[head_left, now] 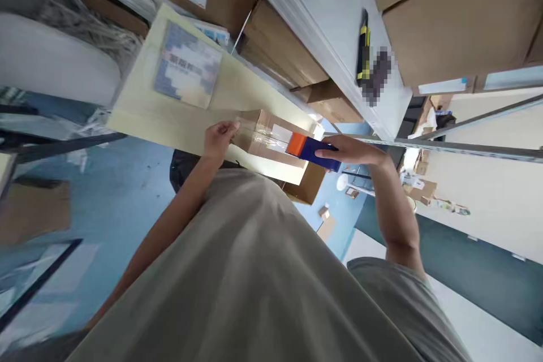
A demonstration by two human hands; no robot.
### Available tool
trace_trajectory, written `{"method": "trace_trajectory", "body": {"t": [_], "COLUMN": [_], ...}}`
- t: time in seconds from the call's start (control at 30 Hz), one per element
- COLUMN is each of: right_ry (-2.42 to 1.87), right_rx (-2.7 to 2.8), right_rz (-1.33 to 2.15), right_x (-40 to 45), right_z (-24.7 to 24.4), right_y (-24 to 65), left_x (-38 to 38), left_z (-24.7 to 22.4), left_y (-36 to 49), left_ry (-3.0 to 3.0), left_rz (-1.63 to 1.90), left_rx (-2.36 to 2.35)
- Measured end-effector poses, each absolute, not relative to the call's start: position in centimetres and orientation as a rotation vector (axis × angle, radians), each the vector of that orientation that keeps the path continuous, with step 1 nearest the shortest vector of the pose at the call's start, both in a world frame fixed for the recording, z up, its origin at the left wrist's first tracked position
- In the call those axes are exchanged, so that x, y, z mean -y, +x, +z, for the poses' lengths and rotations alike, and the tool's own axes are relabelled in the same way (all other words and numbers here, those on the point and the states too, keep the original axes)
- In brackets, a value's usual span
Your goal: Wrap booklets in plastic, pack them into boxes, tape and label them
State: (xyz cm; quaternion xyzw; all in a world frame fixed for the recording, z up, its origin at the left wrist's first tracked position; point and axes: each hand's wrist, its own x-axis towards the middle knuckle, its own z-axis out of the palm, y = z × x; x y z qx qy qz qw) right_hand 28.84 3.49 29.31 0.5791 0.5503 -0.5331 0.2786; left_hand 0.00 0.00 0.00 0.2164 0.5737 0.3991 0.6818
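Flanking a carton (265, 151), right hand (351, 150) curled round tape dispenser (311, 150), left hand (220, 138) pinching tape (246, 129).

The left hand (220, 140) pinches at the end of an outstretched forearm (167, 227); the right hand (352, 150) curls in a grip, its arm (395, 203) bent at the elbow.

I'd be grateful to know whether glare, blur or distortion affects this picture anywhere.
Head view: bright glare on the clear tape across the cardboard box; head view, left side: smeared, with lettering on the blue-and-white packet blurred; head view, upper right: a pixelated patch against the yellow-and-black cutter.
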Motion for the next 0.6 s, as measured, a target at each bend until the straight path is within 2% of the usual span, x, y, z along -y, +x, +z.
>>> {"method": "trace_trajectory", "body": {"t": [0.17,0.4,0.5,0.6], "right_ry": [1.622,1.602,1.604,1.590], "right_rx": [-1.529,-1.556,-1.595,-1.628], "right_rz": [-1.371,-1.536,-1.511,-1.518], "right_x": [-3.1,-2.4,-2.1,-1.8], "right_z": [28.1,27.6,27.0,26.6], "right_y": [29.5,30.3,30.9,31.6], "left_x": [-0.4,0.8,1.4,1.4], "left_z": [-1.0,-2.0,0.2,4.5], "left_y": [1.8,1.9,0.4,0.1], "left_ry": [0.478,0.834,1.086,1.602], "left_rz": [0.809,0.735,0.752,0.807], "left_rx": [-1.295,-1.517,-1.559,-1.305]}}
